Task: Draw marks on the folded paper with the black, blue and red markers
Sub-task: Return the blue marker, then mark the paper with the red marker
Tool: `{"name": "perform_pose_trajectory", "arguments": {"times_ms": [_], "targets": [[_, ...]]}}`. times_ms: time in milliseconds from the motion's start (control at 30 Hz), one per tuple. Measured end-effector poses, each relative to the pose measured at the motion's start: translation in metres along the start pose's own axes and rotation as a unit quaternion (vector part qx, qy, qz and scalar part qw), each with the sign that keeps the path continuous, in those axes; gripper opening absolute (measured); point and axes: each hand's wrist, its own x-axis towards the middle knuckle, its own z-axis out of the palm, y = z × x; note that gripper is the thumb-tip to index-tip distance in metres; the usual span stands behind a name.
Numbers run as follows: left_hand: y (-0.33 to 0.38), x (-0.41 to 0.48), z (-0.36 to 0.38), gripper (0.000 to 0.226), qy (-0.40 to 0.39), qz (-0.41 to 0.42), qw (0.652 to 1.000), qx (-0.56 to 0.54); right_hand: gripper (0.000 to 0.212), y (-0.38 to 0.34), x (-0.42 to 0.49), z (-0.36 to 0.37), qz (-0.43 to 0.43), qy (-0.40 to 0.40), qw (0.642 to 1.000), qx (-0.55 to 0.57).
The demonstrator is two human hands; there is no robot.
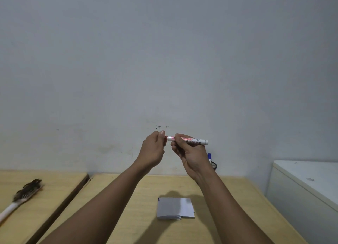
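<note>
I hold the red marker (198,141) level in the air in front of the wall, well above the table. My right hand (190,152) grips its white barrel. My left hand (154,148) is closed on the marker's left end, where the red cap sits, mostly hidden by the fingers. Below my hands the folded paper (175,208) lies flat on the wooden table (142,216), with small dark marks at its top left corner. A blue marker (209,157) stands in a black mesh holder (214,165) behind my right wrist.
A brush (23,192) with dark bristles and a white handle lies on a second wooden table at the left, across a narrow gap. A white cabinet (307,185) stands at the right. The grey wall is close behind the tables.
</note>
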Motion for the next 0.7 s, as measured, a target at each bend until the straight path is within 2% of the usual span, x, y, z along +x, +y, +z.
{"name": "perform_pose_trajectory", "arguments": {"times_ms": [100, 233, 367, 467, 567, 700], "targets": [[0.002, 0.002, 0.0, 0.047, -0.01, -0.035, 0.999, -0.019, 0.01, -0.002, 0.0, -0.003, -0.023, -0.019, 0.999, -0.031], [-0.001, 0.006, -0.003, 0.046, -0.033, -0.1, 0.992, -0.071, 0.014, 0.001, 0.001, -0.01, -0.064, -0.05, 0.988, -0.128], [-0.012, 0.01, -0.01, 0.044, -0.035, -0.124, 0.989, -0.074, 0.018, 0.004, 0.004, -0.02, -0.045, -0.055, 0.992, -0.1], [-0.041, 0.011, -0.012, 0.043, -0.046, -0.103, 0.994, -0.001, 0.017, 0.01, 0.006, -0.03, -0.027, -0.035, 0.996, -0.083], [-0.084, 0.009, -0.012, 0.04, -0.06, -0.103, 0.983, 0.137, 0.019, 0.021, 0.006, -0.041, -0.013, -0.015, 0.997, -0.076], [-0.131, -0.004, -0.009, 0.018, -0.085, -0.129, 0.961, 0.232, 0.035, 0.04, 0.005, -0.059, 0.008, 0.009, 0.997, -0.082]]}}
